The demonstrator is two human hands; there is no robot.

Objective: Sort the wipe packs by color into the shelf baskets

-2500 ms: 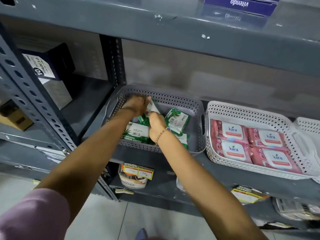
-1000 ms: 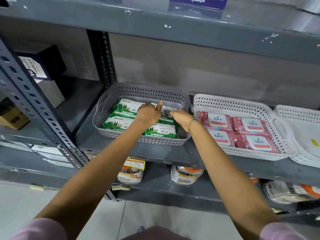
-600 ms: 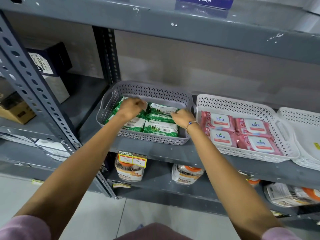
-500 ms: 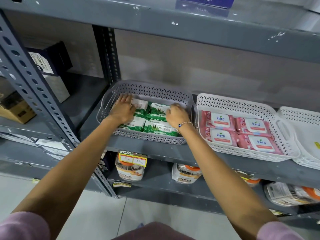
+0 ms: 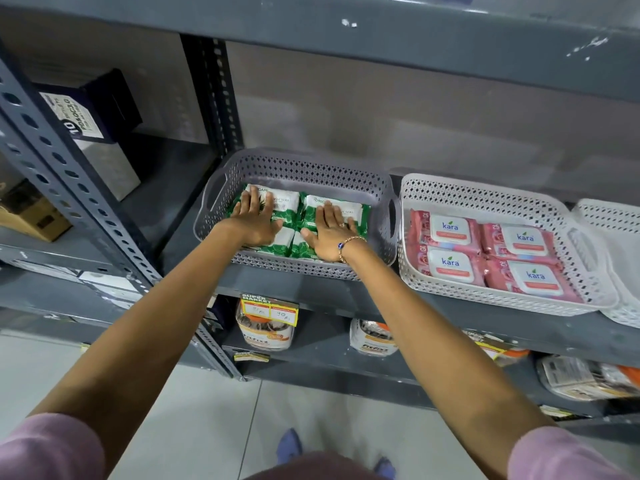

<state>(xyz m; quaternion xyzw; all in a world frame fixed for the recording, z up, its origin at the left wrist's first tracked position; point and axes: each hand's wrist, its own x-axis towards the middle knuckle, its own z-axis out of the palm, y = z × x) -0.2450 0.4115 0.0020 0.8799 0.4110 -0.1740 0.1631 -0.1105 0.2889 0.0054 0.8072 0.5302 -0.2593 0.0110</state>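
Note:
Several green wipe packs point(image 5: 349, 209) lie flat side by side inside the grey perforated basket point(image 5: 298, 164) on the middle shelf. My left hand point(image 5: 254, 218) rests flat, fingers spread, on the left packs. My right hand point(image 5: 330, 232), with a bead bracelet at the wrist, presses flat on the right packs. Neither hand grips anything. To the right, a white basket point(image 5: 485, 195) holds several pink wipe packs point(image 5: 485, 251) in neat rows.
A second white basket point(image 5: 613, 216) sits at the far right, its inside mostly cut off. A dark box point(image 5: 93, 112) stands on the left shelf behind a perforated upright point(image 5: 65, 174). Packaged goods point(image 5: 266, 323) fill the shelf below. The upper shelf edge point(image 5: 381, 36) overhangs the baskets.
The green packs went from a loose pile to flat rows. Both hands let go of packs and now lie open and flat on top of them.

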